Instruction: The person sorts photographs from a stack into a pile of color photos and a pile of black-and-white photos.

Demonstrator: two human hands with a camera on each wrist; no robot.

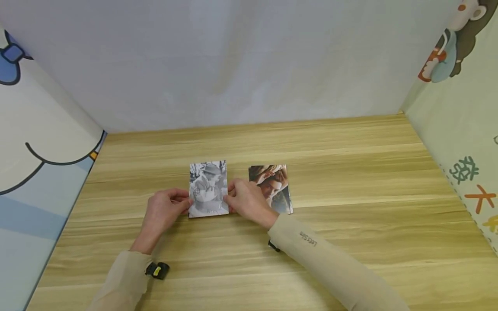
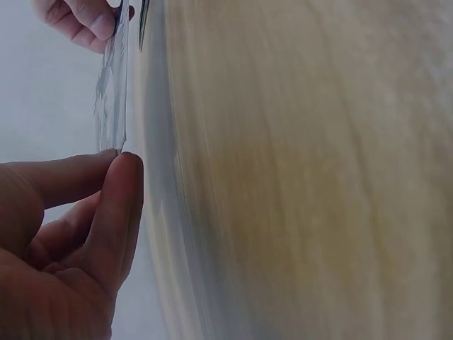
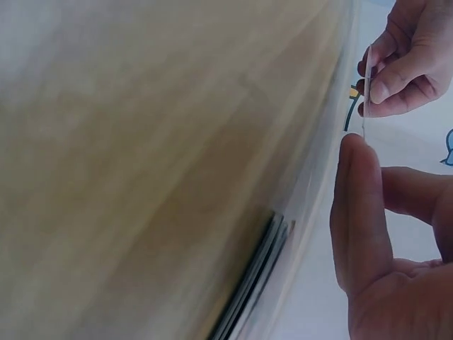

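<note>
A black-and-white photo (image 1: pixel 208 190) is pinched at both side edges by the left hand (image 1: pixel 165 211) and right hand (image 1: pixel 247 202), lifted off the tabletop (image 1: pixel 350 181); a colour photo (image 1: pixel 274 185) (partly behind the right fingers) lies flat, untouched.

A wooden table (image 1: pixel 350 181) with a pale, streaked grain is seen, closed in at the back by a plain white wall (image 1: pixel 241 65). On the left it is bordered by a panel (image 1: pixel 35 172) printed with a blue bow and curved dark lines, and on the right by a pale green panel (image 1: pixel 463 121) printed with a cartoon bear and coloured characters.
</note>
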